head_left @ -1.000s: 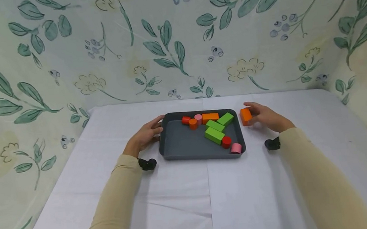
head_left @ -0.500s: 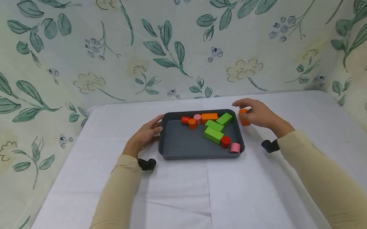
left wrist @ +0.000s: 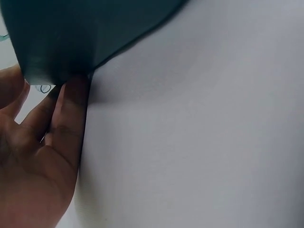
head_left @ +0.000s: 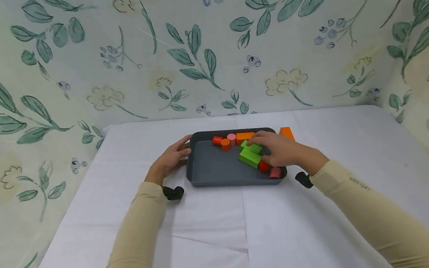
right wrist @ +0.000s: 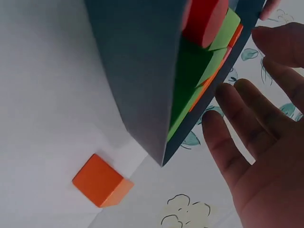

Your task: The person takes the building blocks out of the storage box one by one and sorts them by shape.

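Grey tray (head_left: 210,169) holds green blocks (head_left: 250,157), red cylinders (head_left: 217,140).

Blocks (head_left: 251,157) crowd the tray's (head_left: 211,179) right half; left half lies open.

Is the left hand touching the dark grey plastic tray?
Touching. The left wrist view shows the left hand's fingers pressed against the dark grey plastic tray at its corner, with no gap between them.

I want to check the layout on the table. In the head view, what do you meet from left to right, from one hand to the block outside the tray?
Left hand → gray tray → right hand → orange block on the cloth.
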The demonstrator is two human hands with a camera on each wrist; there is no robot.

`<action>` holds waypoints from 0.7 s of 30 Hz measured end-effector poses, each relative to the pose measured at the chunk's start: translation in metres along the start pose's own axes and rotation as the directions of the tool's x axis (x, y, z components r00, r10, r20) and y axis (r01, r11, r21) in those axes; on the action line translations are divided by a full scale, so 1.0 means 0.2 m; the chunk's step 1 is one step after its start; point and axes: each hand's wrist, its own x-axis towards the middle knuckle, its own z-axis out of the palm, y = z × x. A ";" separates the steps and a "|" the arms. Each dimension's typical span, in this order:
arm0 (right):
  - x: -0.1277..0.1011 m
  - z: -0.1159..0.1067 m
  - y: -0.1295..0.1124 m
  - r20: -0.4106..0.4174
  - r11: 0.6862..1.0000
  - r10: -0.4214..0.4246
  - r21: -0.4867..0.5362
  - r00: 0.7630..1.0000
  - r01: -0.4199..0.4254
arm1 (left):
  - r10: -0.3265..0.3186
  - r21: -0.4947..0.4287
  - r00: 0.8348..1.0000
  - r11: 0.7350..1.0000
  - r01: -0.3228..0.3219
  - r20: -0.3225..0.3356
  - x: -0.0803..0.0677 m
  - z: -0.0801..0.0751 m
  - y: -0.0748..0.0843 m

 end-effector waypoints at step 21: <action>0.10 0.07 -0.13 0.111 0.967 0.038 -0.253 0.993 -0.009 | 0.002 0.007 1.000 1.000 -0.002 -0.028 -0.01 -0.01 -0.01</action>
